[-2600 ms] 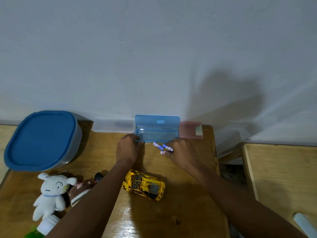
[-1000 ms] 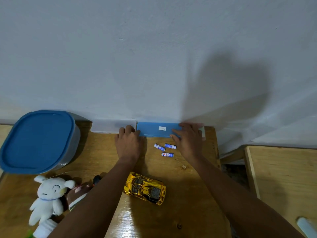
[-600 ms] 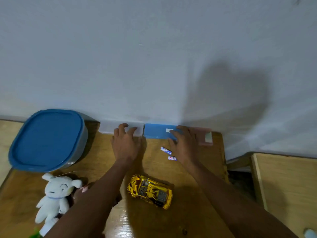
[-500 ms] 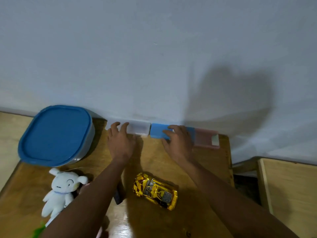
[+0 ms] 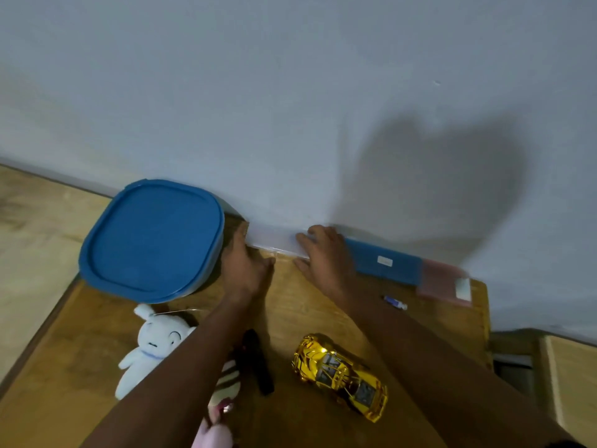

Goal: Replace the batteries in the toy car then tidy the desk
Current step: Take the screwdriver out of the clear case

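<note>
- Both hands rest flat and open at the clear box (image 5: 274, 243) against the wall: left hand (image 5: 245, 270) at its left end, right hand (image 5: 326, 257) at its right.
- The blue box (image 5: 387, 263) and pink box (image 5: 442, 282) carry white labels, too blurred to read.
- One battery (image 5: 394, 302) lies near the pink box.
- The gold toy car (image 5: 340, 376) sits on the desk (image 5: 80, 367) between the forearms.
</note>
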{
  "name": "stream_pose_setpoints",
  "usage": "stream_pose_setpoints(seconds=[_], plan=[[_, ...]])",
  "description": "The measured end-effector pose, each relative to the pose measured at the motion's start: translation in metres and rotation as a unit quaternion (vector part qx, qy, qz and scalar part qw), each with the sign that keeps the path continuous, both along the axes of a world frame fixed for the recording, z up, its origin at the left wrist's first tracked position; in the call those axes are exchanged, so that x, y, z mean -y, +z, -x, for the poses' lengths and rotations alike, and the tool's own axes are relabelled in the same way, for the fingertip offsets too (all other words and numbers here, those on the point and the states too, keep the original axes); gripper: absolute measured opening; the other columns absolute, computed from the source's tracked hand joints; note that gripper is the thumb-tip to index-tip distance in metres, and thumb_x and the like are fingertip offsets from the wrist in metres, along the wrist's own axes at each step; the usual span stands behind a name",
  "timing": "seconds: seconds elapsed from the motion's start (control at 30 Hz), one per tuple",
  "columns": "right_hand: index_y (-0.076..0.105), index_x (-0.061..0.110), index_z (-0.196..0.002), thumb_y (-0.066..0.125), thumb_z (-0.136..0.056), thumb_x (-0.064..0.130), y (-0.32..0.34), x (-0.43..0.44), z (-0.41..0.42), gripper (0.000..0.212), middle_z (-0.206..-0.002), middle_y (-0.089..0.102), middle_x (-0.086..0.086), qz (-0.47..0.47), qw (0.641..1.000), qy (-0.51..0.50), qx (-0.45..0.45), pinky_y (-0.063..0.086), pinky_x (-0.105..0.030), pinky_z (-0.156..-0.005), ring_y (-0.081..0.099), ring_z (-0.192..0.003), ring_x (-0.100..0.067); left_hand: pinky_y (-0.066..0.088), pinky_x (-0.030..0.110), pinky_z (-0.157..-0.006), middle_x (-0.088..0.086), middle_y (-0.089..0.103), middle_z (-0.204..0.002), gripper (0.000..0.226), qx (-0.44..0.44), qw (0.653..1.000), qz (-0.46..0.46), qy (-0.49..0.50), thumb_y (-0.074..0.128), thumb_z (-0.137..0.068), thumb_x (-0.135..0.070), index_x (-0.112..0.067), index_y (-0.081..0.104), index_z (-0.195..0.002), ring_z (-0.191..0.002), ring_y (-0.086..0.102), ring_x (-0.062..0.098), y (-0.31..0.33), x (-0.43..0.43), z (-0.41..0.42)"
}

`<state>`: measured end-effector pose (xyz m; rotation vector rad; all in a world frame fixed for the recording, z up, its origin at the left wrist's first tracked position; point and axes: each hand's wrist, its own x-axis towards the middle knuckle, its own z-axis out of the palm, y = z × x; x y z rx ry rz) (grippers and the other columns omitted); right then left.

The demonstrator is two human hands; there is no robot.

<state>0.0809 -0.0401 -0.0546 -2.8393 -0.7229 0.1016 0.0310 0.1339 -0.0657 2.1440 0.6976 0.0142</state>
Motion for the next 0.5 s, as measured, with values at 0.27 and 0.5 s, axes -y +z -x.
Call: stream_pose_setpoints(seconds=[0.27, 0.5], plan=[[0.064, 0.012, -0.116, 0.06, -0.088, 0.048, 0.007, -0.016, 0.006, 0.045, -0.113, 0.059, -0.009, 0.094, 0.994, 0.051, 0.012, 0.048, -0.036, -0.073, 0.059, -0.103, -0.03, 0.048, 0.035, -0.095, 0.011, 0.065, -0.131, 0.092, 0.021, 1.0, -0.009, 0.005, 0.089, -0.073, -0.022, -0.018, 0.039, -0.149, -0.121, 0.06, 0.03, 0.008, -0.005, 0.012], [0.07, 0.007, -0.083, 0.079, -0.066, 0.039, -0.001, -0.022, 0.007, 0.037, -0.082, 0.062, -0.007, 0.113, 0.989, 0.084, 0.049, 0.041, -0.027, -0.047, 0.063, -0.073, -0.024, 0.051, 0.034, -0.086, 0.013, 0.065, -0.13, 0.092, 0.018, 1.0, 0.001, -0.01, 0.087, -0.075, -0.022, -0.023, 0.033, -0.15, -0.118, 0.062, 0.033, 0.016, -0.009, 0.012]])
